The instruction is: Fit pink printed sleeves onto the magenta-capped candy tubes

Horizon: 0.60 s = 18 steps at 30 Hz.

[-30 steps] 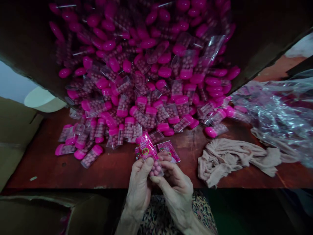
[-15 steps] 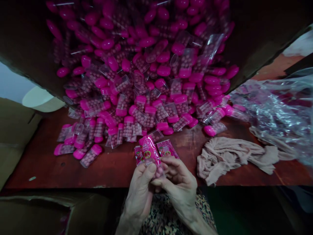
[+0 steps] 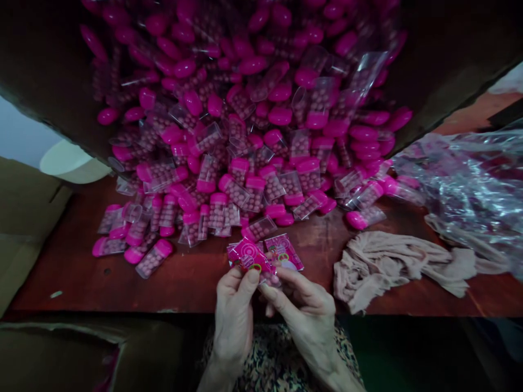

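Note:
At the table's front edge, my left hand pinches a pink printed sleeve between thumb and fingers. My right hand has its thumb and fingers closed on a small clear candy container, whose pink balls show at the sleeve's lower end. How far the sleeve covers the container is hidden by my fingers. Just beyond, more pink printed sleeves lie flat on the wood, partly behind the held one. One pink-capped container rests right behind them.
A big heap of pink-capped candy containers spills from a dark box onto the red-brown table. To the right lie a crumpled beige cloth and clear plastic bags. A pale bowl and cardboard boxes stand left.
The sleeve was upright around the container; now it leans left, its top looking flatter and wider. Both hands have shifted slightly, still holding the same things. The whole view has moved a little.

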Each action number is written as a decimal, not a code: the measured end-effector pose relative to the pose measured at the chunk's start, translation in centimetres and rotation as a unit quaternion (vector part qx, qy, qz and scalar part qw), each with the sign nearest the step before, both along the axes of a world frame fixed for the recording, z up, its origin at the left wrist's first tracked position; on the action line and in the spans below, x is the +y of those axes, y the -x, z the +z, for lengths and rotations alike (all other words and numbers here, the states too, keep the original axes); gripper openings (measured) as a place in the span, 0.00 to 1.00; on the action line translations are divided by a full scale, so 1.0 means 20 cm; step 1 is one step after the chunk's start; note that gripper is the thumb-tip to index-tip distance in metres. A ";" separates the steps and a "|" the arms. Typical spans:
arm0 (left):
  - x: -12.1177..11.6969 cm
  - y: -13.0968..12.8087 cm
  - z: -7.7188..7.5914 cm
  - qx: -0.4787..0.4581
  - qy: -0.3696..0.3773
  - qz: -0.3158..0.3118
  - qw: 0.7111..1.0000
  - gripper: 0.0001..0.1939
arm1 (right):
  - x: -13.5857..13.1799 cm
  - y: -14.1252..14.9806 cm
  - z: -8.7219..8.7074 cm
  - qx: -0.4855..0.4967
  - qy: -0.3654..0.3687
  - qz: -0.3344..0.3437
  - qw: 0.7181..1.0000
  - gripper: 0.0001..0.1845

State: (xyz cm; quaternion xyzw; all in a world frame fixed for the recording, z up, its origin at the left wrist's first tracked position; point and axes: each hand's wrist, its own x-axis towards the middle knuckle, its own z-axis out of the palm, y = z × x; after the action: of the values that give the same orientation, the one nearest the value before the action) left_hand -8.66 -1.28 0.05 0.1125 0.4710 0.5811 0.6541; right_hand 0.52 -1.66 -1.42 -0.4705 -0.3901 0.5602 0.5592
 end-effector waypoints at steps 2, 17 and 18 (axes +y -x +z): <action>0.00 0.00 0.00 -0.013 0.011 0.002 1.000 0.08 | 0.01 0.01 0.01 0.031 0.035 0.006 0.999 0.10; 0.00 0.04 0.02 -0.029 0.014 -0.056 0.998 0.10 | 0.01 -0.02 0.03 0.028 0.039 -0.007 0.999 0.19; -0.01 0.04 0.01 -0.034 0.014 -0.059 0.998 0.10 | 0.01 -0.02 0.03 0.023 0.033 -0.009 0.999 0.18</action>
State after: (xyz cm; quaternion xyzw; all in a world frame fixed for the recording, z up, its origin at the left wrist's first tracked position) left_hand -9.48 -1.39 0.34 0.1110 0.4491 0.5384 0.7043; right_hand 0.95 -1.41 -0.87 -0.4790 -0.3542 0.5780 0.5577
